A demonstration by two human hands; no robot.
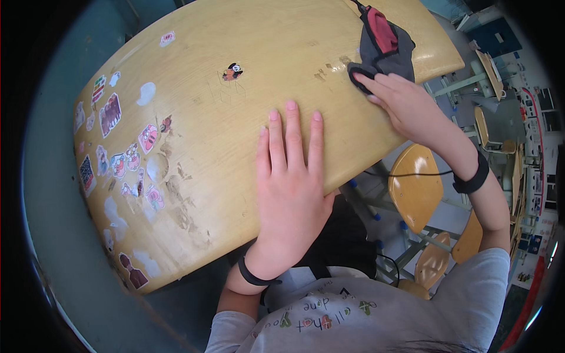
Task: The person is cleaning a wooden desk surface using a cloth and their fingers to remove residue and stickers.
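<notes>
My left hand [293,185] lies palm down on the light wooden desktop [247,150], fingers spread. It holds nothing. At the upper right, my right hand [399,99] grips a dark grey fabric item [393,57] with black edging and a red inner part [382,31]. The fabric is crumpled against the desktop, and a dark cord or strap leads off its far end. Its folded lower edge shows between my thumb and fingers. Just left of the fabric, the desktop bears brown worn marks [320,74].
Several stickers [110,114] and peeled patches [178,198] cover the desktop's left side. A small cartoon sticker [232,72] lies near the middle. Wooden chairs [415,189] stand beyond the right edge. A black cable [410,174] runs near my right wrist.
</notes>
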